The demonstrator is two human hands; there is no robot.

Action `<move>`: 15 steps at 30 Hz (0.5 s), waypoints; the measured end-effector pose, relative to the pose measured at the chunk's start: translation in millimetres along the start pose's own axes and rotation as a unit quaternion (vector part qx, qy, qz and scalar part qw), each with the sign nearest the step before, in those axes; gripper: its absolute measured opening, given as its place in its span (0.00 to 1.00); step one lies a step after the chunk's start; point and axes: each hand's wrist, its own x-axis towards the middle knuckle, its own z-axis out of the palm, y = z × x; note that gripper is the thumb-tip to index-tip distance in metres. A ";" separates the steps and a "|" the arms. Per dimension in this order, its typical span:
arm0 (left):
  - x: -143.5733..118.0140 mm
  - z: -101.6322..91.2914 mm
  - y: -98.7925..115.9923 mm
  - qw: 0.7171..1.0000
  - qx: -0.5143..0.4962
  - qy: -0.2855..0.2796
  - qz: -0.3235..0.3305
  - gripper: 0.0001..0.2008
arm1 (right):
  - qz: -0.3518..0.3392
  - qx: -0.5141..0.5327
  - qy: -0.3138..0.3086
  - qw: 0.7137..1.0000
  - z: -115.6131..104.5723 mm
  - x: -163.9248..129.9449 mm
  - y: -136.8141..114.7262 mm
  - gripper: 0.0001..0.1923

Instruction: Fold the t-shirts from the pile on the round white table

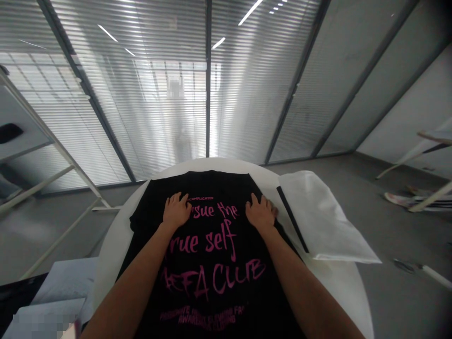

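Note:
A black T-shirt [215, 186] with pink lettering is spread over a round white table [226, 165], its collar end at the far side. My left hand [176, 209] lies flat on the shirt's upper left part, fingers spread and covering some of the print. On the upper right part of the shirt rests my right hand [262, 211], its fingers apart near the right edge. The left sleeve lies out to the side; on the right no spread sleeve shows. Neither hand grips the cloth. My forearms cross over the lower shirt and hide parts of it.
Right of the shirt lies a white bag [318, 216] with a black strip [292, 219] along its near side. White papers [67, 280] sit at the lower left. A metal-framed stand [70, 160] is on the left. Blinds and glass panels [169, 117] line the far side.

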 end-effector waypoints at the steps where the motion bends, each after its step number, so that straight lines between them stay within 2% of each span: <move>1: -0.7 1.4 0.4 1.000 0.001 -0.003 0.001 0.25 | -0.002 0.007 0.003 1.000 -1.7 0.7 1.2 0.27; 7: -0.2 1.6 -0.5 1.000 -0.001 -0.012 0.005 0.25 | 0.020 0.011 0.044 0.999 -15.8 7.5 16.0 0.25; 11: -0.4 4.1 -1.7 1.000 -0.004 -0.002 0.010 0.25 | -0.005 0.003 0.021 1.000 -13.3 15.0 24.0 0.25; 15: 0.2 6.1 -2.0 1.000 -0.005 0.001 0.013 0.25 | -0.050 0.085 0.000 0.995 -8.3 27.7 27.4 0.26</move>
